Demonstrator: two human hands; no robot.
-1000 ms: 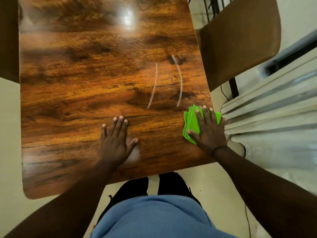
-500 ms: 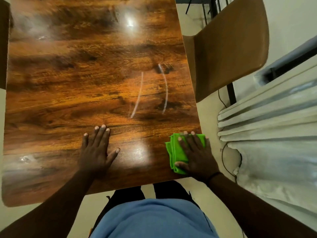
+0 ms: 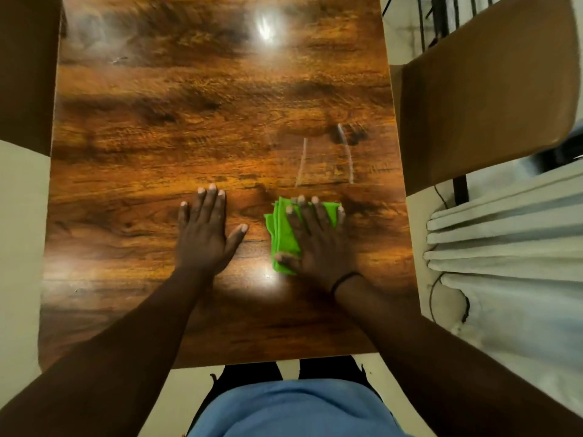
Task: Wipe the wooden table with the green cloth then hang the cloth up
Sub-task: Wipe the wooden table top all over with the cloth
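A glossy wooden table (image 3: 189, 121) fills most of the view. A folded green cloth (image 3: 282, 234) lies on it, right of centre. My right hand (image 3: 315, 241) presses flat on the cloth with straight, spread fingers and covers most of it. My left hand (image 3: 205, 231) rests flat on the bare wood just left of the cloth, fingers straight. Two pale curved streaks (image 3: 325, 159) mark the wood just beyond the cloth.
A brown chair back (image 3: 485, 89) stands at the table's right edge. Pale curtain folds (image 3: 511, 241) and a dark cable (image 3: 448, 298) lie on the floor to the right. Another dark chair edge (image 3: 25, 74) shows at the far left.
My right hand has slid the cloth from the table's right edge inward to the left, closer to my left hand. The left hand stays flat on the wood.
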